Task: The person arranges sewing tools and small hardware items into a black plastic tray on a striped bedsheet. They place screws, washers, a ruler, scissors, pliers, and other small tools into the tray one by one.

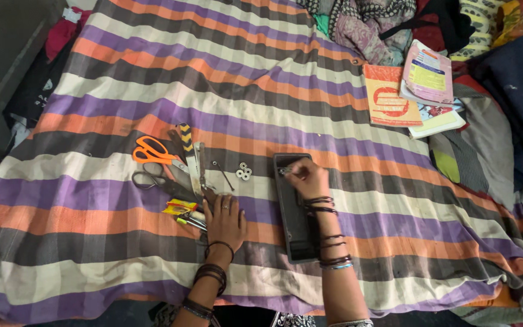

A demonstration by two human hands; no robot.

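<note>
A long black device (296, 227) lies on the striped bedsheet (225, 91) in front of me. My right hand (307, 177) rests over its far end, fingers pinched on a small metal piece that I cannot make out clearly. My left hand (224, 219) lies flat on the sheet beside a pile of tools, touching the near end of a knife (198, 169) and close to a yellow-handled tool (181, 209). Both wrists wear dark bangles.
Orange-handled scissors (152, 151), grey scissors (149, 177), a thin screwdriver (222, 174) and small white washers (244, 172) lie left of the device. Books (416, 91) and heaped clothes (364, 21) sit at the far right. A dark box (1, 54) stands at the far left.
</note>
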